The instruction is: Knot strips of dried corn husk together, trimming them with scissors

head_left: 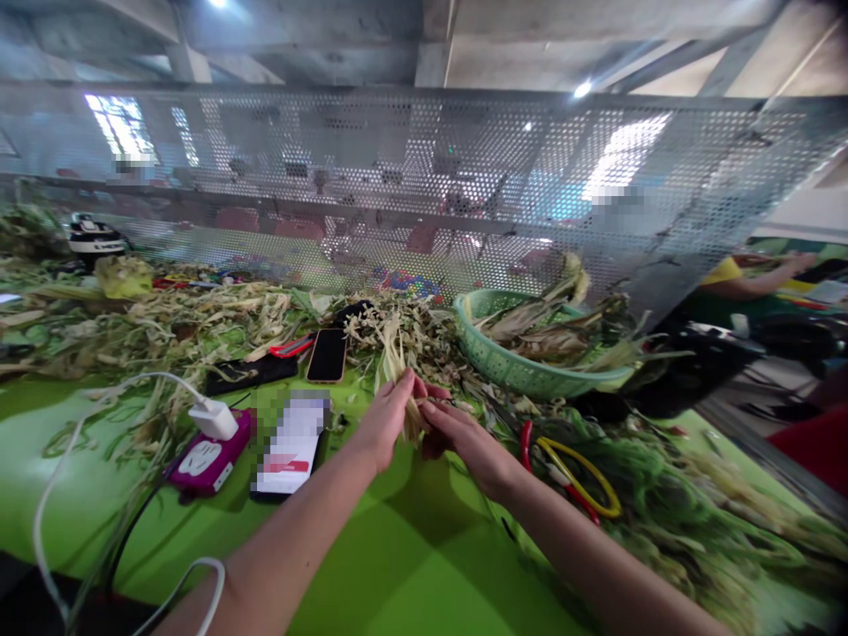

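Observation:
My left hand (390, 420) is closed around a bundle of pale dried husk strips (393, 353), whose loose ends fan up and away from me. Fingers pinched, my right hand (457, 433) meets the lower part of the same bundle just right of the left hand. Whether a thread or thin strip lies between those fingertips is too small to make out. Both hands hover over the green tabletop (411, 565). Scissors with red and yellow handles (583, 477) lie to the right of my right hand.
Behind the right hand stands a green basket (530, 380) of dried husks. To the left lie a lit phone (295, 446), a dark phone (328, 355), red-handled cutters (291, 347) and a purple power strip (208, 459) with a white cable. A perforated metal screen (397, 177) bounds the back. Another person's arm (761, 276) shows far right.

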The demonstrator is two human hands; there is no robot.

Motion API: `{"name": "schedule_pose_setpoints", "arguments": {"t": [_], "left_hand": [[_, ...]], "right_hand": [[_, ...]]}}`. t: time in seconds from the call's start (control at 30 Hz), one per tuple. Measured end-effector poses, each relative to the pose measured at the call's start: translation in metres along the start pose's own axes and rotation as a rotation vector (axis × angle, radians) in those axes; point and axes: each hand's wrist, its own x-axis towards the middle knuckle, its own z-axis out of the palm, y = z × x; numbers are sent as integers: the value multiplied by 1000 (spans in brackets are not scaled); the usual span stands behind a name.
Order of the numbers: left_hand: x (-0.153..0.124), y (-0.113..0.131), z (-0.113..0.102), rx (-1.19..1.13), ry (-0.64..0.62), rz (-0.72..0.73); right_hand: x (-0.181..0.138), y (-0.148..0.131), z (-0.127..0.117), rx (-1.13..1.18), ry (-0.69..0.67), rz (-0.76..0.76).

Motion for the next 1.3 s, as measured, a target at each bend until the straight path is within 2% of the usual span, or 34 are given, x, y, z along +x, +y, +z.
{"name": "schedule_pose_setpoints", "arguments": {"t": [0.17, 0.33, 0.47, 0.57, 0.73, 0.97, 1.23, 1.3], "left_hand": [[-3, 2, 2, 75, 36, 16], [-3, 5, 1, 25, 4, -29], [2, 8, -1, -109, 58, 39], [4, 9, -3, -121, 72, 33], [2, 10, -3, -94, 50, 10], [0, 13, 2, -123, 72, -20], [1, 7, 1, -91, 18, -18], [1, 6, 0, -90, 13, -30]], "right_hand": [[3, 8, 3, -51, -116, -49], [8, 16, 1, -116, -91, -54], [2, 6, 0, -40, -130, -63], [-2, -1, 1, 84, -164, -35], [-3, 1, 1, 133, -139, 29], [-2, 0, 3, 23, -90, -56], [3, 6, 2, -23, -33, -74], [3, 6, 0, -77, -62, -101]]}}
